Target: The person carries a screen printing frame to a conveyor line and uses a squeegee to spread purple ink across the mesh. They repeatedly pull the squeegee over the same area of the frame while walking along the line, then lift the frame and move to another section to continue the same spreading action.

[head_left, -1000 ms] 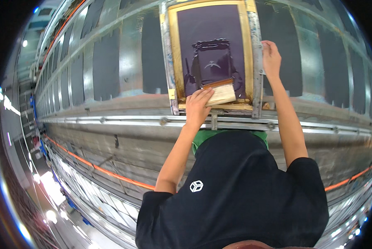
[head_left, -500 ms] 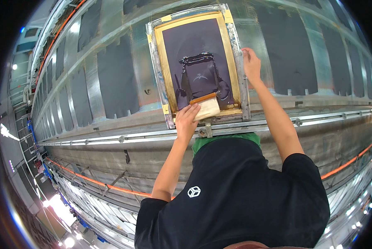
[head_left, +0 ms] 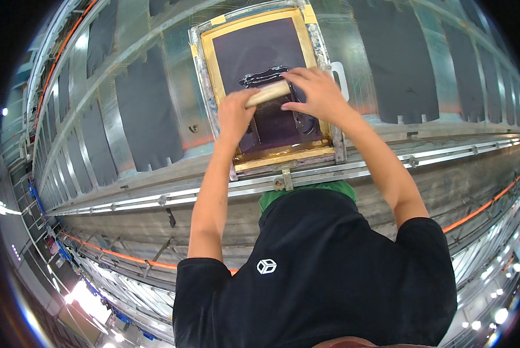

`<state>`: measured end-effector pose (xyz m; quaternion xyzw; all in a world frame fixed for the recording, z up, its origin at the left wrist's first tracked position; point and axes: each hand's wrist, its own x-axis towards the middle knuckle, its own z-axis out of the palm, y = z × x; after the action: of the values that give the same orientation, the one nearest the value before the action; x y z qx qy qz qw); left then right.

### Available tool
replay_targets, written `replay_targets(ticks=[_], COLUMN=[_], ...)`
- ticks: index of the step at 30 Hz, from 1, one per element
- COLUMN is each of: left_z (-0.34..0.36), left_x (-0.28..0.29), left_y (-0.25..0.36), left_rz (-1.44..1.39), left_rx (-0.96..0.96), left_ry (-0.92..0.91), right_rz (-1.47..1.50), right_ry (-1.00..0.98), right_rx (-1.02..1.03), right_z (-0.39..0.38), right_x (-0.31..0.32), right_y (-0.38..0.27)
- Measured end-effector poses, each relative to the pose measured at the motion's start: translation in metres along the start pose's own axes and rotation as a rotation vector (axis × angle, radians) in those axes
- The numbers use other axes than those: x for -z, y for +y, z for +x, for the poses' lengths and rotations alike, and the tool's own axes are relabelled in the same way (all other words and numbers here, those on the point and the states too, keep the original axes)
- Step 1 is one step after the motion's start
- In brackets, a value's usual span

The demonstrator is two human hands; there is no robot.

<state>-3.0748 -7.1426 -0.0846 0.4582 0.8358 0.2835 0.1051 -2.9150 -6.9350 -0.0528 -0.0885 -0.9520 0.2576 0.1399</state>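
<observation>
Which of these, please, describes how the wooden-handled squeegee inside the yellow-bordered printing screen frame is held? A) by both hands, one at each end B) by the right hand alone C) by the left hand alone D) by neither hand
A: the left hand grips one end of the wooden-handled squeegee and the right hand covers the other, over the yellow-bordered printing screen frame.

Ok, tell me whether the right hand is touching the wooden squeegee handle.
Touching. The head view shows the right hand lying over the wooden squeegee handle, fingers on it.

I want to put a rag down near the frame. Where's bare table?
Bare metal shows between the printing frame and the dark fabric pieces on either side. Inside the frame is crowded: left hand and right hand hold the squeegee.
</observation>
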Motion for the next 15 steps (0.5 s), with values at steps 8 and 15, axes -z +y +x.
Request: replay_targets(ticks=[8,15], left_z=[-0.046,-0.064], left_x=[-0.02,-0.019], left_y=[0.001,0.006], left_rz=[0.093,0.059], left_rx=[-0.044,-0.118], left_ry=[-0.059,0.037], right_rz=[-0.046,-0.038], right_ry=[-0.096,0.013], right_rx=[-0.075,-0.039], right_z=[-0.054,-0.069], right_x=[-0.054,-0.044], right_y=[-0.027,-0.031])
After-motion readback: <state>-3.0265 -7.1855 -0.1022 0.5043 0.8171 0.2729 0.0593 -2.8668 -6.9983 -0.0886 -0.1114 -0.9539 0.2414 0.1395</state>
